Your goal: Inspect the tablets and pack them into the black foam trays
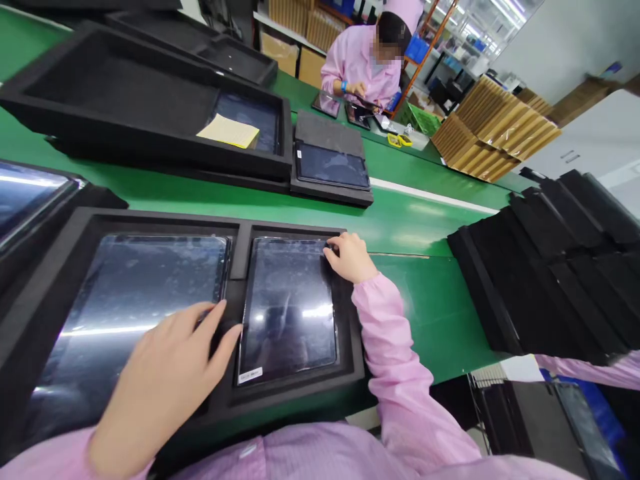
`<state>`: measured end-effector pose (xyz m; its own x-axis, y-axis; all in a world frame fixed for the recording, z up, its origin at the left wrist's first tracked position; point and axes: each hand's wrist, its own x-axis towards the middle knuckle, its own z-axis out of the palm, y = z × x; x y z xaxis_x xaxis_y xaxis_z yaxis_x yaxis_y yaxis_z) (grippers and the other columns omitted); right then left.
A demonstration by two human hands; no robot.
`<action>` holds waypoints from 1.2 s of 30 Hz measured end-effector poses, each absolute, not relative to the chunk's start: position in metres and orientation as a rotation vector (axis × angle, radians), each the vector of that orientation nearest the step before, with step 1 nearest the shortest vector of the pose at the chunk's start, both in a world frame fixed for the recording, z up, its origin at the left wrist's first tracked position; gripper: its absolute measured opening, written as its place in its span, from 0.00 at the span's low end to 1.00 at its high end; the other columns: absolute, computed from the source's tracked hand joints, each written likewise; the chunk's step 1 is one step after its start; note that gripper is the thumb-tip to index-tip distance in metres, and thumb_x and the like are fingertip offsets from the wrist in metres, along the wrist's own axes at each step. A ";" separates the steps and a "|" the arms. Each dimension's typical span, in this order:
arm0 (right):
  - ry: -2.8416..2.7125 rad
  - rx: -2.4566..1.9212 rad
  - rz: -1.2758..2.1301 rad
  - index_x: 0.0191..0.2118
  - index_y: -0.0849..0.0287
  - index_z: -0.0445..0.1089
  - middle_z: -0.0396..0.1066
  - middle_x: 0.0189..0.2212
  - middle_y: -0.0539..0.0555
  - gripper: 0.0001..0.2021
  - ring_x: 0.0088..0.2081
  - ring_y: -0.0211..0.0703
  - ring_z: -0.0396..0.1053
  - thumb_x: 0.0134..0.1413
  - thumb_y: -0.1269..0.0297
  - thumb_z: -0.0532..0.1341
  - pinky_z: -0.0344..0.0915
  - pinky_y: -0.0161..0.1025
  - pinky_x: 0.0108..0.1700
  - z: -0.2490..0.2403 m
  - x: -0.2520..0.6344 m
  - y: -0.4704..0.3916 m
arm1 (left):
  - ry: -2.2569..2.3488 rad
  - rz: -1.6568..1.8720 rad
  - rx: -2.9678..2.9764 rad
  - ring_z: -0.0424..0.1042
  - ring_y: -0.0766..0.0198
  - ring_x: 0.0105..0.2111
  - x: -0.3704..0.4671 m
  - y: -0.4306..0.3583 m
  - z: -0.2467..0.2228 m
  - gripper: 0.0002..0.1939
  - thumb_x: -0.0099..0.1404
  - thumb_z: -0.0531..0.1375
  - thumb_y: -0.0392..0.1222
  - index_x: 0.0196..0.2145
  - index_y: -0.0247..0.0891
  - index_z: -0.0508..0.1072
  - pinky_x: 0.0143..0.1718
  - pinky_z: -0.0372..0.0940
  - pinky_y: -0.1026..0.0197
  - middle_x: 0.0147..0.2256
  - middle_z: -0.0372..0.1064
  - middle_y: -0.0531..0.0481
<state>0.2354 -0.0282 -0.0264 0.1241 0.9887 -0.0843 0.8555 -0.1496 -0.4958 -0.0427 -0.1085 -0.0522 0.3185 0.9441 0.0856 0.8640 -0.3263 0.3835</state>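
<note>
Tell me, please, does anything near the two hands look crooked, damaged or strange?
Nothing stands out. The small screen lies flat in the foam tray; the right hand touches its far corner, the left hand rests beside it.

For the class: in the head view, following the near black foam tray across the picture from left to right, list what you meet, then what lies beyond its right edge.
Large screen → left hand → smaller screen → right hand → bare green belt → stack of black foam pieces.

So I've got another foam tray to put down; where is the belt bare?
Bare green belt lies between the near foam tray under both hands and the black foam stack. A narrower strip runs between near and far trays. Left side is crowded.
</note>
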 end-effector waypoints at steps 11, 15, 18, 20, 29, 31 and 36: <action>-1.543 -2.132 0.596 0.35 0.62 0.76 0.71 0.43 0.66 0.09 0.51 0.61 0.67 0.59 0.64 0.60 0.60 0.56 0.57 -0.041 0.221 -0.020 | 1.771 0.497 1.561 0.71 0.36 0.55 0.007 -0.087 -0.053 0.34 0.50 0.52 0.64 0.45 0.34 0.69 0.57 0.65 0.37 0.50 0.72 0.29; -1.379 -1.875 0.691 0.34 0.59 0.71 0.71 0.38 0.59 0.07 0.45 0.53 0.70 0.56 0.61 0.59 0.65 0.51 0.54 -0.034 0.233 -0.021 | 1.579 0.750 1.024 0.76 0.41 0.49 0.013 -0.094 -0.041 0.33 0.47 0.62 0.64 0.46 0.42 0.68 0.47 0.74 0.44 0.43 0.79 0.40; -1.319 -1.590 0.787 0.38 0.57 0.68 0.72 0.34 0.53 0.12 0.37 0.44 0.72 0.57 0.54 0.57 0.70 0.44 0.46 -0.014 0.246 -0.029 | 1.422 0.932 0.876 0.79 0.45 0.44 0.013 -0.091 -0.030 0.34 0.46 0.68 0.62 0.47 0.43 0.72 0.42 0.76 0.51 0.39 0.81 0.45; -1.301 -1.430 0.840 0.41 0.55 0.66 0.71 0.30 0.49 0.15 0.32 0.40 0.71 0.56 0.49 0.57 0.70 0.39 0.39 -0.001 0.250 -0.035 | 1.333 1.002 0.876 0.79 0.47 0.45 0.010 -0.085 -0.025 0.34 0.46 0.70 0.62 0.47 0.41 0.74 0.43 0.76 0.54 0.43 0.81 0.45; -0.980 -1.176 1.063 0.47 0.54 0.64 0.67 0.22 0.40 0.25 0.23 0.33 0.64 0.42 0.61 0.70 0.63 0.30 0.24 0.020 0.237 -0.044 | 1.244 0.933 0.569 0.78 0.58 0.27 0.010 -0.068 -0.013 0.32 0.28 0.79 0.55 0.34 0.41 0.81 0.22 0.70 0.67 0.25 0.81 0.51; -1.011 -1.172 1.076 0.49 0.53 0.65 0.67 0.22 0.41 0.25 0.23 0.33 0.64 0.44 0.62 0.70 0.65 0.31 0.24 0.022 0.237 -0.047 | 1.264 0.913 0.491 0.75 0.63 0.21 0.009 -0.068 -0.014 0.31 0.24 0.79 0.53 0.30 0.42 0.81 0.19 0.69 0.69 0.22 0.79 0.54; -1.147 -1.162 1.021 0.54 0.50 0.65 0.67 0.25 0.43 0.25 0.25 0.35 0.65 0.49 0.66 0.66 0.66 0.33 0.25 0.024 0.239 -0.054 | 1.288 0.876 0.346 0.68 0.69 0.15 0.008 -0.068 -0.015 0.27 0.18 0.79 0.40 0.24 0.44 0.80 0.15 0.66 0.72 0.19 0.76 0.57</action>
